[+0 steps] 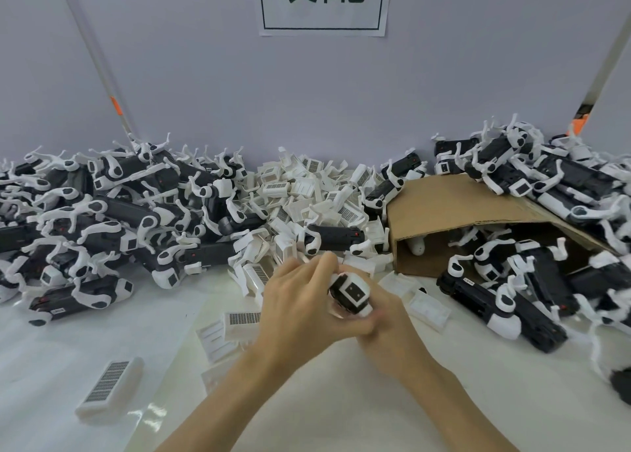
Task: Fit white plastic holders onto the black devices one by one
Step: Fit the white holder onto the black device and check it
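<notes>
Here, device point(350, 293) held above table centre | left hand point(297, 301) and right hand point(386, 318) both clenched on it | holder not discernible | likely light, rigid, smooth plastic; thin arms fragile: grasp the body.

At frame centre we see the left hand point(300, 301) and right hand point(386, 322) gripping one black device point(350, 293) together above the worktop point(102, 332); white holders point(300, 188) are piled behind.
</notes>
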`<state>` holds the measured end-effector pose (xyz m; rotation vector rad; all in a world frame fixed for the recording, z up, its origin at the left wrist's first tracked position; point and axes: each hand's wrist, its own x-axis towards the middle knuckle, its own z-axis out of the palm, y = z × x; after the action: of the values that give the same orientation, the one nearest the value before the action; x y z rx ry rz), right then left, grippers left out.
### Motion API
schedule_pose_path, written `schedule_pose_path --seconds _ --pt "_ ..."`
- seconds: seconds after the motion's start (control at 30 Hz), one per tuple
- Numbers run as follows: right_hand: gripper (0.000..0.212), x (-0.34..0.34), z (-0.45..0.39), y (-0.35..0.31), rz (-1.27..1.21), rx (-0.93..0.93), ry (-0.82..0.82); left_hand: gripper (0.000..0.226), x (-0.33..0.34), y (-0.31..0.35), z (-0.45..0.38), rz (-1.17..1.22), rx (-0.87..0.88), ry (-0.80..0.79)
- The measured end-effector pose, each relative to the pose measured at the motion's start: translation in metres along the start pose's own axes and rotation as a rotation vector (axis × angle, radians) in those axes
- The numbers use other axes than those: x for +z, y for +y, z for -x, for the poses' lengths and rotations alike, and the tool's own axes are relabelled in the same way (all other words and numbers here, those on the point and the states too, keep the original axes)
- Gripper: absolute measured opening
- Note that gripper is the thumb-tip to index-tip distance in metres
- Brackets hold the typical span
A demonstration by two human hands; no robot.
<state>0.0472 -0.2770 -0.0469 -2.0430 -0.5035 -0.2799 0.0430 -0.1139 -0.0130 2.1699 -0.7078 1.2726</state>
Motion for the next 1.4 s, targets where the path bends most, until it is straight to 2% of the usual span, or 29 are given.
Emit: schedule_pose_path --seconds 0.07,0.13,0.23,0.3,0.33,0.4,0.47,0.53,0.63,0.7,0.8,0.9,0.97,1.2,1.27,1.33,1.4 --pt "0.050 -0.002 0.000 0.001 0.069 0.014 0.018 0.060 0.001 0.000 -0.001 0.001 -0.007 0.022" --pt "0.054 -0.004 -0.002 -0.001 0.107 -0.039 0.044 0.055 -0.002 -0.002 -0.002 0.062 -0.135 -0.018" --pt "0.055 -0.005 -0.005 -0.007 -0.127 0.081 0.039 0.050 -0.007 -0.009 -0.009 0.347 -0.599 -0.084" --pt "0.058 -0.007 -0.008 -0.009 -0.352 0.185 0.031 0.067 -0.011 -0.019 -0.015 0.580 -0.898 -0.097" --pt "0.061 -0.008 -0.010 -0.009 -0.459 0.245 0.024 0.076 -0.012 -0.026 -0.017 0.653 -0.997 -0.138" --pt "0.063 -0.008 -0.011 -0.011 -0.583 0.331 0.010 0.076 -0.015 -0.035 -0.018 0.737 -1.092 -0.278" --pt "0.062 -0.007 -0.011 -0.013 -0.581 0.392 0.020 0.067 -0.017 -0.037 -0.017 0.747 -1.096 -0.406" --pt "0.056 -0.006 -0.010 -0.012 -0.566 0.417 0.030 0.058 -0.018 -0.036 -0.017 0.777 -1.049 -0.452" --pt "0.046 -0.013 -0.010 -0.011 -0.535 0.437 -0.005 0.054 -0.020 -0.037 -0.018 0.746 -0.982 -0.405" --pt "0.054 -0.014 -0.009 -0.009 -0.522 0.455 -0.049 0.048 -0.021 -0.038 -0.019 0.696 -0.979 -0.397" --pt "0.063 -0.013 -0.011 -0.012 -0.526 0.481 -0.030 0.044 -0.020 -0.038 -0.019 0.701 -0.980 -0.372" --pt "0.051 -0.019 -0.010 -0.011 -0.600 0.387 -0.107 0.036 -0.022 -0.043 -0.020 0.811 -0.942 -0.408" --pt "0.047 -0.025 -0.007 -0.009 -0.555 0.311 -0.168 0.025 -0.026 -0.048 -0.020 0.841 -0.846 -0.455" --pt "0.045 -0.026 -0.007 -0.010 -0.308 0.237 -0.111 0.048 -0.020 -0.041 -0.011 0.633 -0.522 -0.414" --pt "0.041 -0.028 -0.006 -0.008 -0.253 0.216 -0.119 0.044 -0.020 -0.044 -0.011 0.663 -0.556 -0.429" --pt "0.042 -0.032 -0.009 -0.007 -0.308 0.233 -0.126 0.047 -0.023 -0.048 -0.014 0.757 -0.660 -0.455" --pt "0.064 -0.046 -0.022 -0.011 -0.508 0.323 -0.087 0.054 -0.026 -0.050 -0.016 0.819 -0.741 -0.378"
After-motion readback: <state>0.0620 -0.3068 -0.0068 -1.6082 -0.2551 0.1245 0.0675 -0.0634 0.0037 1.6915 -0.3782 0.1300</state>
